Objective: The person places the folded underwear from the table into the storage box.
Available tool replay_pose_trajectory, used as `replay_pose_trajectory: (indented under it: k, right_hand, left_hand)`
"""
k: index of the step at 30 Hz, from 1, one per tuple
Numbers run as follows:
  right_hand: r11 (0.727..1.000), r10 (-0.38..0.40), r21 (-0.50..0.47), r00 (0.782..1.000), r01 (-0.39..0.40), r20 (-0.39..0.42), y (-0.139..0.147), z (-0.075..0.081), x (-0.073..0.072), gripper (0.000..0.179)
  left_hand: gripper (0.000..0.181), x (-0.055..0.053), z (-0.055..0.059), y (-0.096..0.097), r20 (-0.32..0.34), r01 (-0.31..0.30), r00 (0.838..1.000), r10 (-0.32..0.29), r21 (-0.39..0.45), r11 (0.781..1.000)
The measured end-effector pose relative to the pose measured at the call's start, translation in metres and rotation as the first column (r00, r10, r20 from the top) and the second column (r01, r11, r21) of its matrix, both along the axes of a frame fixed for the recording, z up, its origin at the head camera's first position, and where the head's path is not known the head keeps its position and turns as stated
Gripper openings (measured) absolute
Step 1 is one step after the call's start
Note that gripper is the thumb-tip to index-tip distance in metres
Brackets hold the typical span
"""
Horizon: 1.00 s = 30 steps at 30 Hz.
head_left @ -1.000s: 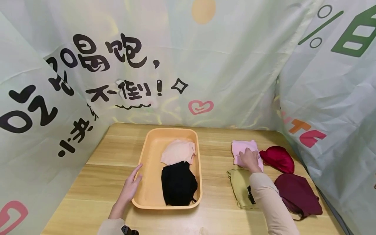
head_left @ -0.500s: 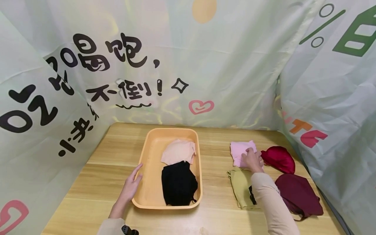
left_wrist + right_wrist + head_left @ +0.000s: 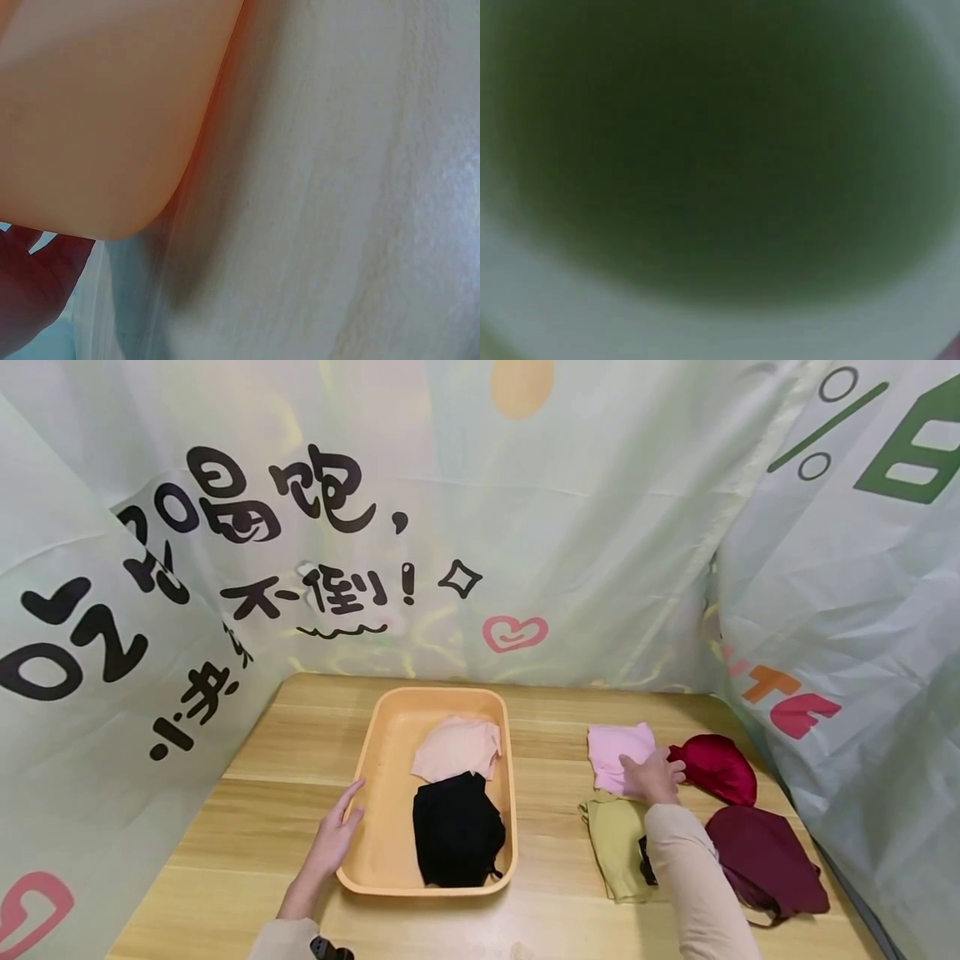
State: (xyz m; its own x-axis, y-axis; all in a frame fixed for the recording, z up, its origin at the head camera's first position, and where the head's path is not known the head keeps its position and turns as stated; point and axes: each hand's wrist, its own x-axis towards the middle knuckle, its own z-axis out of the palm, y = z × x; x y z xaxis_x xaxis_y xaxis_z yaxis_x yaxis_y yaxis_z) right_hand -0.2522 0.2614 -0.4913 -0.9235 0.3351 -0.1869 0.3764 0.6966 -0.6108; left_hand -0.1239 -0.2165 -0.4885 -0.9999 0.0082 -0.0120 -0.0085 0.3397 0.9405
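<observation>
Pink cloth [image 3: 618, 747] lies on the table [image 3: 551, 827], well apart from the tray [image 3: 390, 835], and our right hand [image 3: 654, 775] rests at its near right corner, thumb and fingers spread wide; we see no fold gripped between them. Those fingers reach right up to the red cloth [image 3: 720, 768], so a careless sweep could drag both together. Our right sleeve [image 3: 697, 877] passes over the olive cloth [image 3: 617, 843], and pulling back low might rumple it. Our left hand [image 3: 333, 839] touches the tray's left rim with fingers extended, not clenched; leaning there could slide the tray. Our right wrist view is too blurred to help.
</observation>
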Motion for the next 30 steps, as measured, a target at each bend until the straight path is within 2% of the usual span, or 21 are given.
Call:
replay_pose_trajectory:
  k: [2, 4, 12, 19, 24, 30]
  right_hand:
    - [1.000, 0.006, -0.018, 1.000, -0.006, 0.024, 0.002, 0.001, 0.001, 0.089]
    - [0.999, 0.014, -0.032, 0.999, -0.013, 0.045, 0.002, 0.004, 0.002, 0.092]
    - [0.995, 0.006, -0.099, 0.992, 0.006, 0.127, 0.007, 0.010, -0.001, 0.101]
    - [0.992, 0.065, -0.122, 0.971, -0.037, 0.231, 0.013, 0.010, -0.005, 0.106]
    - [0.985, 0.064, -0.169, 0.971, -0.024, 0.230, 0.013, 0.010, -0.002, 0.107]
    - [0.961, 0.092, -0.273, 0.982, -0.045, 0.163, 0.018, 0.013, -0.004, 0.107]
  left_hand:
    - [0.044, 0.001, 0.004, 0.001, 0.000, -0.003, 1.000, 0.003, -0.002, 1.000]
    - [0.044, 0.000, 0.003, 0.001, 0.000, -0.004, 1.000, 0.004, 0.002, 1.000]
    - [0.046, -0.009, -0.028, -0.009, -0.021, 0.009, 1.000, -0.010, -0.027, 1.000]
    - [0.046, -0.009, -0.032, -0.009, -0.023, -0.005, 1.000, 0.005, -0.030, 1.000]
    - [0.046, -0.009, -0.032, -0.009, -0.022, -0.005, 1.000, 0.004, -0.029, 1.000]
    - [0.046, -0.010, -0.030, -0.009, -0.025, -0.011, 1.000, 0.010, -0.032, 0.999]
